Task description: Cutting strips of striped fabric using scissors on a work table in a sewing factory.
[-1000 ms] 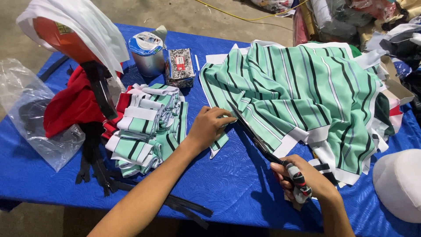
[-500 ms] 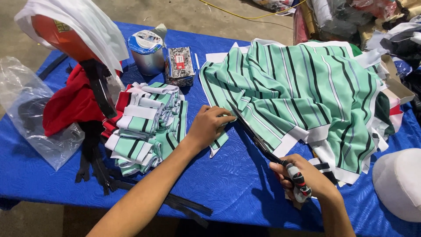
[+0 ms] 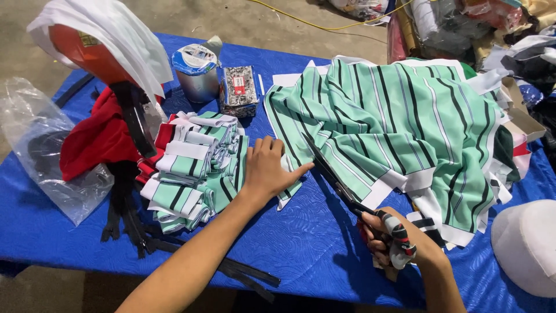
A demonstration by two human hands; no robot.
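Left hand [image 3: 267, 168] lay flat, palm down, fingers together and thumb spread, pressing the near corner of the green striped fabric [image 3: 399, 124] against the blue table cover [image 3: 301, 232]. Right hand [image 3: 389, 237] was closed around the cloth-wrapped handles of a pair of dark scissors [image 3: 336, 182], fingers curled tight through the loops. Scissor blades ran up and to the left from that hand, lying along the fabric's lower edge just beside the left thumb; could not tell whether the blades were parted or closed. Fabric itself was heaped in a large pile across the right half of the table, mint green with black and white stripes and white bands at the lower hem. Just left of the left hand sat a stack of cut pieces [image 3: 194, 168] in the same striped cloth, folded and layered, touching the wrist side of that hand. Behind the stack stood a metal tin [image 3: 198, 72] with a blue-and-white lid and, just beside it, a small patterned box [image 3: 237, 90]. Farther left lay red cloth [image 3: 95, 142] with black straps [image 3: 130, 203] trailing toward the near table edge, under an orange object draped with white material [image 3: 110, 35]. At the far left edge rested a clear plastic bag [image 3: 40, 150]. At the lower right corner showed part of a white rounded cap [image 3: 527, 243].
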